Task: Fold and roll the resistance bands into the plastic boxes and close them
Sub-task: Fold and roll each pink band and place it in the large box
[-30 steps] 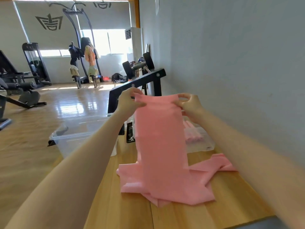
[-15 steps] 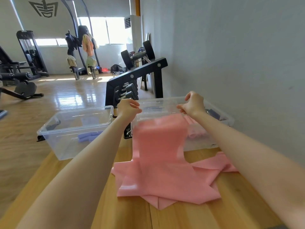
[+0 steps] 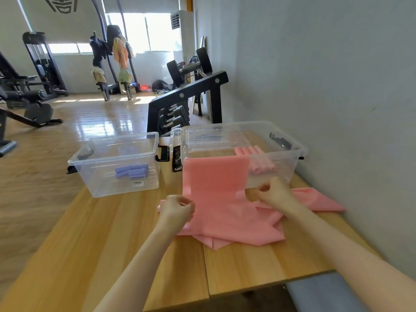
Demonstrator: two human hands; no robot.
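A long pink resistance band (image 3: 216,199) lies on the wooden table (image 3: 112,244), its far end draped over the front rim of the right clear plastic box (image 3: 286,163). My left hand (image 3: 177,209) pinches the band's left edge near the table. My right hand (image 3: 273,192) pinches its right edge just in front of that box. Several rolled pink bands (image 3: 254,154) lie inside the right box. The left clear box (image 3: 94,163) holds several rolled purple bands (image 3: 132,170). Both boxes stand without lids.
A grey wall (image 3: 326,86) runs along the table's right side. A black dumbbell rack (image 3: 186,104) stands behind the boxes. Gym machines stand on the shiny wood floor (image 3: 45,154) to the left. A blue-grey mat (image 3: 324,291) shows below the table's near right corner.
Both hands came down and toward me from chest height to the tabletop, sliding along the band's edges. The band's far end now hangs over the right box's rim.
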